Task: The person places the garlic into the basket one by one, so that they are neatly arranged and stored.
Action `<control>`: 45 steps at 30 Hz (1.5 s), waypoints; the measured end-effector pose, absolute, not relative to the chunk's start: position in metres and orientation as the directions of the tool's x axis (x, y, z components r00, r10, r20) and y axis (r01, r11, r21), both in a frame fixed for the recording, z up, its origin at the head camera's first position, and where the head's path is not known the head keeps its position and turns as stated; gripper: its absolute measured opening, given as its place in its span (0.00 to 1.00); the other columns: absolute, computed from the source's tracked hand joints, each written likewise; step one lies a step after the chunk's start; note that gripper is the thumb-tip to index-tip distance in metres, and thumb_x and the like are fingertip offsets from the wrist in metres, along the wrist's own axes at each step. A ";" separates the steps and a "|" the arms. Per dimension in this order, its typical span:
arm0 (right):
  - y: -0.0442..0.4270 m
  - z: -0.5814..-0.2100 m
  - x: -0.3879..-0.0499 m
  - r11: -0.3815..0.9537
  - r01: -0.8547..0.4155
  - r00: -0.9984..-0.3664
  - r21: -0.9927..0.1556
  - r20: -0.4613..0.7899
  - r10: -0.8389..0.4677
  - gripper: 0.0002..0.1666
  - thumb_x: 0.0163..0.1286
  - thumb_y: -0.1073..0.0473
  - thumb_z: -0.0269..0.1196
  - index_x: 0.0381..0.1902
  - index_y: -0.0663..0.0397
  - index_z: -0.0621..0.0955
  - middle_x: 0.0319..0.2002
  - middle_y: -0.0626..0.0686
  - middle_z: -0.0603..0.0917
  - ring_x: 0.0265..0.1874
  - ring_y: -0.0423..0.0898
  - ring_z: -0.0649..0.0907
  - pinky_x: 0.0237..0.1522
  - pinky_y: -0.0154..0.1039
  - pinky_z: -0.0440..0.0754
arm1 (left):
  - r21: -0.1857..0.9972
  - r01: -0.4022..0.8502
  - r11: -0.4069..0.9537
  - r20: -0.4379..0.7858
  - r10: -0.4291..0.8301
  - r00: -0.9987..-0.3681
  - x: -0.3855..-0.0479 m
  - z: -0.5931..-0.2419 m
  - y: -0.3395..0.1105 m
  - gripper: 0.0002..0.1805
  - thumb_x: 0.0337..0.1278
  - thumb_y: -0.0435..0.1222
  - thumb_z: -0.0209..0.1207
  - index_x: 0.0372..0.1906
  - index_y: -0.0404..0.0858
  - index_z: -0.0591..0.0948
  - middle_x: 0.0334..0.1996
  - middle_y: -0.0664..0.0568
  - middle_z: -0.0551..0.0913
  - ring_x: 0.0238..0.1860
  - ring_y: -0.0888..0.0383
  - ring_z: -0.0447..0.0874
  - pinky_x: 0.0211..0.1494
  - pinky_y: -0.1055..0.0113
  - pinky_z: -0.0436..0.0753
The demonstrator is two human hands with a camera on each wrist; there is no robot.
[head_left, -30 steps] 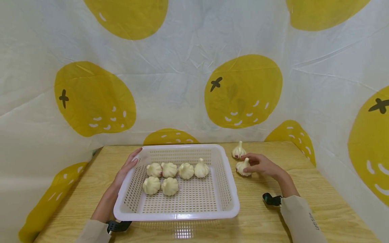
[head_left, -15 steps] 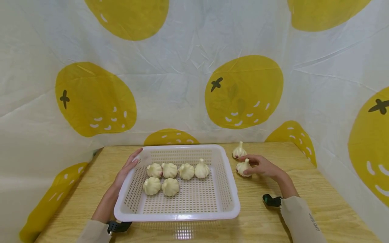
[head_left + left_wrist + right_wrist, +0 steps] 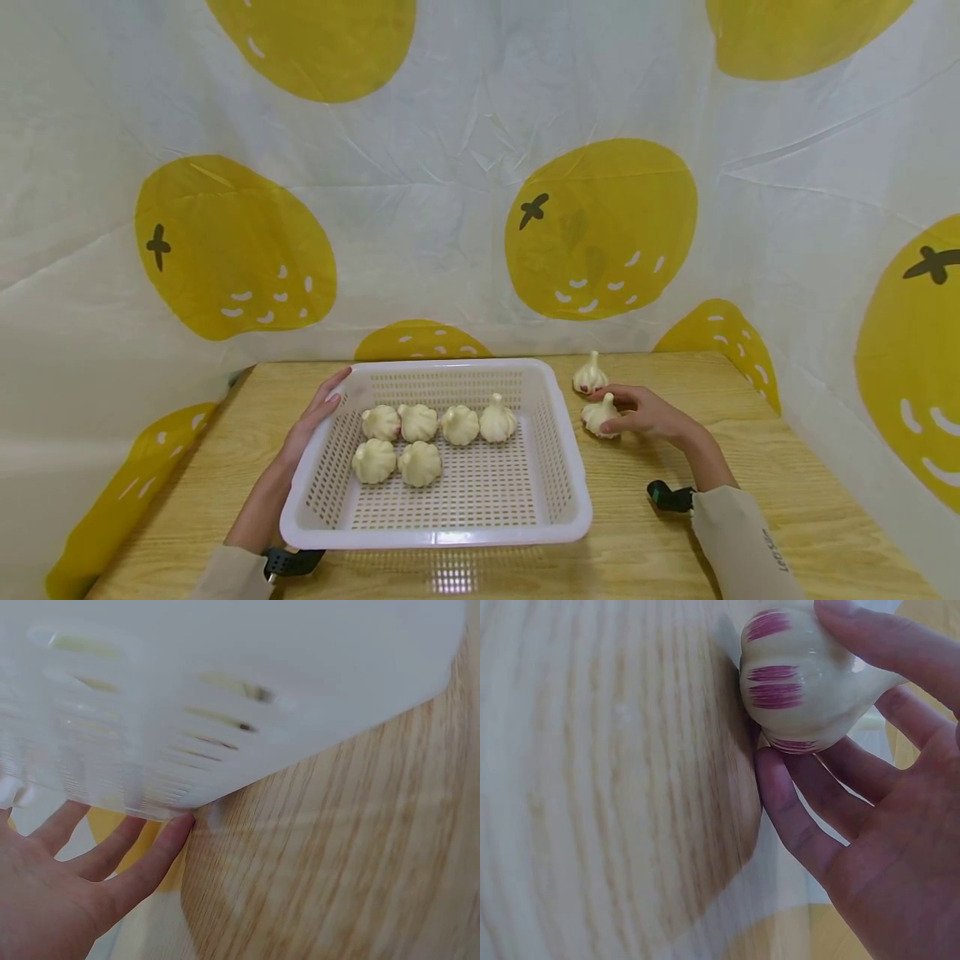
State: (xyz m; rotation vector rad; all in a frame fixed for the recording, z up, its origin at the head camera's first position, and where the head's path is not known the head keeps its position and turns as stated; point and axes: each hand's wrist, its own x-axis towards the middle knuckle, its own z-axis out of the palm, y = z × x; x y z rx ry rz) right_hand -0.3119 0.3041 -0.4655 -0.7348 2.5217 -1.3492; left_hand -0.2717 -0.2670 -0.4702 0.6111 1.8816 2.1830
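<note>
My left hand (image 3: 303,425) rests against the left side of a white plastic basket (image 3: 435,537). In the left wrist view, its fairly straight fingers (image 3: 154,851) touch the basket's outer wall (image 3: 315,652). Inside the basket, several cream garlic bulbs form a back row, the rightmost bulb (image 3: 497,419) with its stem up. Two more, including the front left bulb (image 3: 374,461), lie before them. Right of the basket, my right hand (image 3: 652,414) holds a garlic bulb (image 3: 597,414) between thumb and fingers at the tabletop. Purple streaks mark this bulb (image 3: 780,682) in the right wrist view.
Another garlic bulb (image 3: 590,375) stands on the wooden table (image 3: 780,492) just behind the held one. A white curtain (image 3: 427,242) with large yellow fruit prints hangs behind the table. Dark wrist devices sit at both cuffs, such as the right device (image 3: 670,497).
My right fingers have settled slightly further around the near garlic bulb. The left hand, the basket and the other bulbs stay where they were.
</note>
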 end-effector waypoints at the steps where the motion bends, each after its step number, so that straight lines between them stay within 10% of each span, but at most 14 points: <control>1: 0.304 -0.465 -0.312 0.467 -0.337 -0.860 -0.818 0.065 -0.506 0.31 0.66 0.61 0.72 0.64 0.67 0.78 0.58 0.67 0.83 0.47 0.39 0.83 0.50 0.32 0.79 | 0.978 0.117 -0.175 0.180 0.407 -0.895 -0.272 -0.470 -0.267 0.30 0.86 0.44 0.30 0.84 0.53 0.42 0.75 0.58 0.57 0.74 0.63 0.63 0.67 0.69 0.72; 45: 0.297 -0.438 -0.299 0.495 -0.343 -0.875 -0.798 0.079 -0.477 0.27 0.68 0.60 0.71 0.63 0.62 0.79 0.51 0.62 0.88 0.44 0.48 0.85 0.48 0.37 0.81 | 0.970 0.142 -0.195 0.213 0.422 -0.881 -0.273 -0.472 -0.269 0.29 0.86 0.43 0.29 0.84 0.53 0.43 0.74 0.59 0.56 0.72 0.65 0.63 0.67 0.71 0.72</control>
